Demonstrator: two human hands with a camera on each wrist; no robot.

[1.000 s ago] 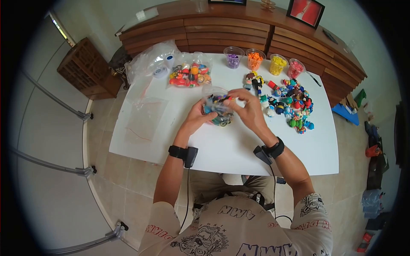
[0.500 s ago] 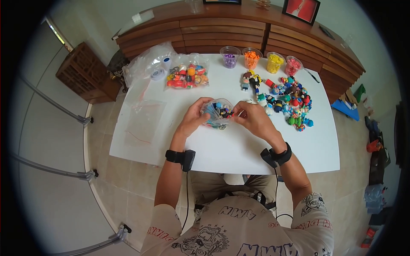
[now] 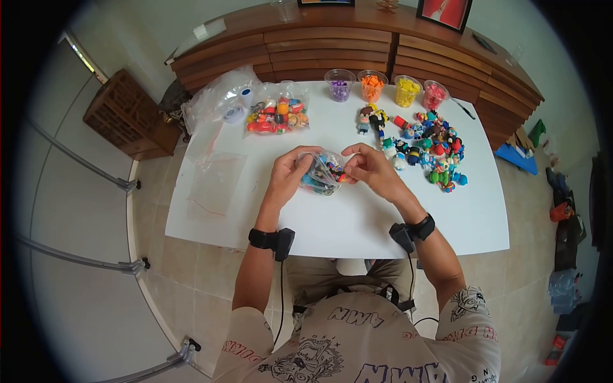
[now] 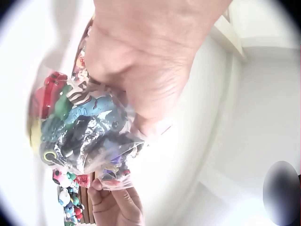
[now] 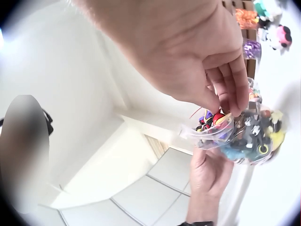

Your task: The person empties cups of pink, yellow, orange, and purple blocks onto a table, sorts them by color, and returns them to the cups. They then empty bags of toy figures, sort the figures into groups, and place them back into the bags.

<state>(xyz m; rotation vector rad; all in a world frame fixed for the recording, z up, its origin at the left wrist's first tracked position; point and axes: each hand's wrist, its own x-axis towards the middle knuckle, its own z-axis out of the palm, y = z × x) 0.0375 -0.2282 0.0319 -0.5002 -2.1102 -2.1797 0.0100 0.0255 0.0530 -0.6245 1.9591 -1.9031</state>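
Note:
My left hand [image 3: 288, 173] grips a clear zip bag [image 4: 84, 127] of small rubber figures, thumb on the near side. Through the plastic show blue, black, red, green and yellow figures. My right hand [image 3: 377, 175] is at the bag's right side, index finger and thumb apart in the head view. Its fingertips [image 5: 239, 111] are right at the bag's mouth, close over a red and yellow figure [image 5: 218, 118]. Right of the hands lies a pile of loose figures [image 3: 440, 150], with a brown-haired figure [image 3: 364, 120] at its far left.
Behind the hands, another clear bag of figures [image 3: 279, 117] lies beside crumpled plastic [image 3: 220, 92] and a tape roll [image 3: 234, 115]. Cups of purple [image 3: 340, 89], orange [image 3: 371, 88], yellow [image 3: 407, 93] and red pieces [image 3: 435, 96] line the back. A flat empty bag [image 3: 217, 185] lies left.
The bag has turned and come slightly nearer the body in my left hand. My right hand first moved down and right along its mouth; its index finger and thumb have since spread apart.

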